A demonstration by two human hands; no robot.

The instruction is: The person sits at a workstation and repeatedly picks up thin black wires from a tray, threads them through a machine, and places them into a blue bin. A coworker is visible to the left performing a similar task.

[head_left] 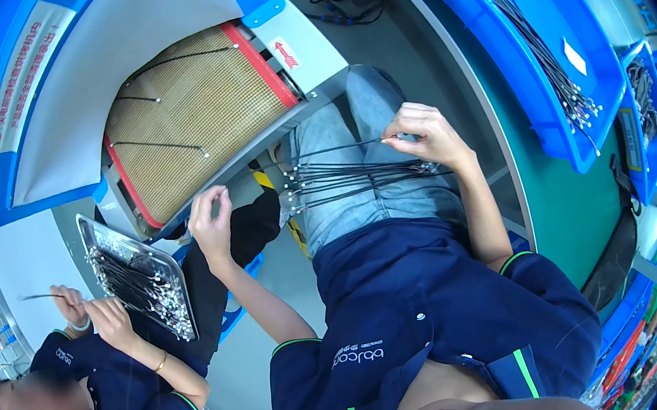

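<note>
On the right, my right hand pinches one end of a thin black cable. That cable runs left, roughly level, above my thighs, and its far end is lost against the dark machine edge. My left hand is beside the machine's front edge, thumb and fingertips curled together. Whether the cable reaches those fingers does not show. Several black cables with small light connectors lie side by side across my lap, over light blue jeans. Beyond my left hand, a mesh conveyor belt carries a few single cables.
A co-worker sits at left, handling a cable, with a clear tray of cables nearby. The machine's blue-edged hood arches over the belt. At right, a green-topped bench bears a blue bin of cables and a smaller bin.
</note>
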